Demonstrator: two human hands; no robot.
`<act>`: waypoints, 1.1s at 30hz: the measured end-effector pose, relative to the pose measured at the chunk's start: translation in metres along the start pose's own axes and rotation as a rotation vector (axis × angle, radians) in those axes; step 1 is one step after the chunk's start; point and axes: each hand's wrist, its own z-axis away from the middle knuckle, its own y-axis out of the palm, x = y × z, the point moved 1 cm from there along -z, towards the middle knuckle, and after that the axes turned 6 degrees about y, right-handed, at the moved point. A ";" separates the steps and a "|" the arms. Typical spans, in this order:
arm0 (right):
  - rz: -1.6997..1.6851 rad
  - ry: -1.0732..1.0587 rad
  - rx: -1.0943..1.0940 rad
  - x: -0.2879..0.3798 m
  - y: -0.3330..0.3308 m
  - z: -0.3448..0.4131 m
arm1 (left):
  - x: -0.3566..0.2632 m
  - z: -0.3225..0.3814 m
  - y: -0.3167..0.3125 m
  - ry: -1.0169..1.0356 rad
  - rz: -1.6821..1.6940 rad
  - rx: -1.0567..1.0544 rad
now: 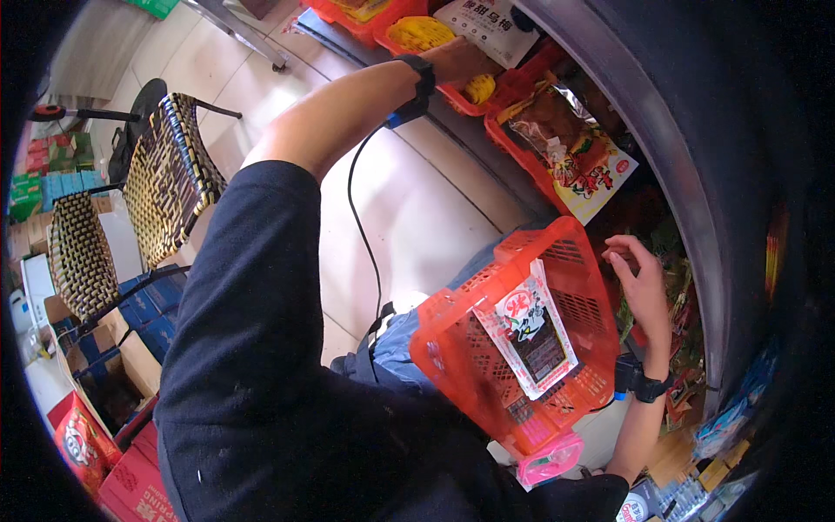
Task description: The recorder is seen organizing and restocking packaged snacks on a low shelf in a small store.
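Note:
A red plastic basket (450, 339) with perforated walls sits tilted over my lap. Inside it lies a white, red and black printed food packet (527, 329). Past the basket's right rim is my right hand (642, 287), with loosely curled fingers and nothing visible in them. My left hand (466, 62) reaches forward into a red basket (460, 101) of yellow-looking packets (419, 32). It lies against a white printed packet (489, 26); its fingertips are hard to make out, so its grip is unclear.
Another red basket (515, 153) holds a clear-and-yellow food packet (590, 176). A dark curved frame edge (678, 156) runs along the right. At left stand a woven chair (169, 176), an opened cardboard box (134, 352) and red cartons (140, 479). A black cable (355, 215) trails from my left wrist.

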 end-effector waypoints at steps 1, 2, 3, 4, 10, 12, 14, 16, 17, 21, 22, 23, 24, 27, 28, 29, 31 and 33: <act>0.007 -0.015 -0.018 -0.005 0.000 0.003 | 0.001 -0.001 0.001 0.003 -0.005 -0.003; 0.014 -0.031 -0.037 -0.008 0.000 0.006 | 0.002 -0.001 0.002 0.027 0.019 0.009; 0.012 -0.036 -0.046 -0.008 -0.002 0.010 | 0.004 -0.001 -0.006 0.051 0.040 0.020; -0.004 -0.013 -0.059 -0.006 -0.004 0.016 | 0.004 0.000 -0.015 0.054 0.030 0.016; -0.077 0.050 -0.144 -0.012 -0.018 0.046 | -0.001 0.016 -0.105 -0.047 0.276 0.326; -0.088 0.045 -0.156 -0.019 -0.022 0.053 | 0.020 0.020 -0.107 -0.089 0.177 0.335; -0.123 0.045 -0.169 -0.028 -0.021 0.057 | 0.044 0.023 -0.104 -0.128 0.120 0.320; -0.159 0.052 -0.183 -0.035 -0.020 0.060 | 0.055 0.032 -0.116 -0.259 0.143 0.205; -0.184 0.054 -0.194 -0.036 -0.019 0.061 | 0.061 0.034 -0.121 -0.330 0.173 0.143; -0.208 0.025 -0.189 -0.032 -0.011 0.060 | 0.080 0.064 -0.134 -0.700 0.471 -0.271; -0.216 0.032 -0.196 -0.030 -0.011 0.062 | 0.081 0.071 -0.136 -0.787 0.601 -0.402; -0.199 0.003 -0.191 -0.028 -0.012 0.064 | 0.082 0.077 -0.137 -0.857 0.742 -0.543; -0.181 -0.030 -0.183 -0.027 -0.013 0.064 | 0.081 0.082 -0.137 -0.917 0.883 -0.684; -0.212 -0.027 -0.202 -0.021 -0.016 0.071 | 0.070 0.096 -0.133 -0.994 1.327 -0.996; -0.249 -0.038 -0.198 -0.025 -0.015 0.071 | 0.063 0.096 -0.129 -0.983 1.472 -1.065; -0.253 -0.036 -0.203 -0.025 -0.014 0.072 | 0.055 0.097 -0.125 -0.950 1.611 -1.126; -0.289 -0.013 -0.193 -0.025 -0.012 0.075 | 0.036 0.103 -0.120 -0.843 1.886 -1.214; -0.289 -0.016 -0.189 -0.024 -0.009 0.079 | 0.013 0.112 -0.124 -0.791 1.996 -1.205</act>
